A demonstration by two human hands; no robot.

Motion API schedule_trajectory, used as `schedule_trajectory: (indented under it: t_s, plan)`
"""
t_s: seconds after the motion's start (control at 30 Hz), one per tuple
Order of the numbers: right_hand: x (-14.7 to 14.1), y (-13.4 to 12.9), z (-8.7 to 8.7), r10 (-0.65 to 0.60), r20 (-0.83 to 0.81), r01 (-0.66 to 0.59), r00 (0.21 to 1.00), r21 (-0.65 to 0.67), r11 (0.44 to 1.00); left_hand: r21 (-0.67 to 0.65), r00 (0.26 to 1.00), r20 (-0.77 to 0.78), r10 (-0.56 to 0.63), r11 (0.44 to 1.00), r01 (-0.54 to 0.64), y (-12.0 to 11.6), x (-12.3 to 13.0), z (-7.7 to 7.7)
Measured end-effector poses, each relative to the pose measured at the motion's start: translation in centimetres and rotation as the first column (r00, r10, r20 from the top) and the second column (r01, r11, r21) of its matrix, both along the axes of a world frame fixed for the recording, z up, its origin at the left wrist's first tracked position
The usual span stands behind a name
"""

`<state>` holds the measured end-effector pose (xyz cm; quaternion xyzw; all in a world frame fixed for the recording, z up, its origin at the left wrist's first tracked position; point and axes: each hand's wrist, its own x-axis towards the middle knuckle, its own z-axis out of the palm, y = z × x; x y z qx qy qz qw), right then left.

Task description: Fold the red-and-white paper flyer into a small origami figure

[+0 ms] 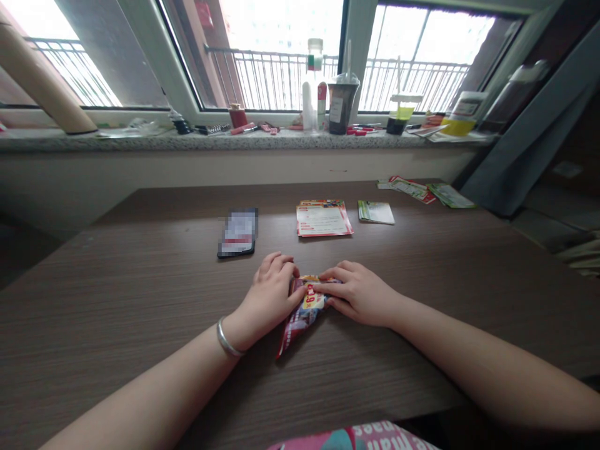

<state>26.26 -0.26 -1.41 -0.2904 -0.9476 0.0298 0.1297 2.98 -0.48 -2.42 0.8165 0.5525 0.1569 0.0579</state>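
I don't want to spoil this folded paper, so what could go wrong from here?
The folded paper might crease crookedly: its near, pointed end sticks out untouched while your left hand and right hand rest on its far part. It could loosen if both lift. The phone lies just beyond your left hand, so a slip might nudge it.

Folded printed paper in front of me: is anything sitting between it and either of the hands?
Nothing visible is. The left hand and right hand both already touch the folded paper, one at each side. The phone and card stack lie beyond the hands, not between.
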Motion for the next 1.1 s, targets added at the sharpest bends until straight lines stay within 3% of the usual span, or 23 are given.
schedule_trajectory:
  t_s: [0.37,0.5,0.73,1.1]
  plan:
    - [0.1,0.1,-0.1,0.001,0.007,-0.001,1.0,-0.002,1.0,-0.021,0.962,0.252,-0.105,0.993,0.113,1.0,-0.4,0.0]
    - [0.2,0.2,-0.2,0.003,-0.002,-0.003,1.0,0.002,1.0,0.006,0.974,0.197,-0.11,0.994,0.111,0.8,-0.4,0.2]
    - [0.1,0.1,-0.2,0.001,-0.001,-0.001,1.0,-0.01,1.0,0.078,0.997,-0.043,0.056,0.996,-0.053,0.0,-0.4,0.5]
    - [0.0,0.2,-0.2,0.0,0.015,0.0,1.0,-0.002,1.0,-0.033,0.999,0.051,0.007,0.999,-0.005,0.5,-0.5,0.3]
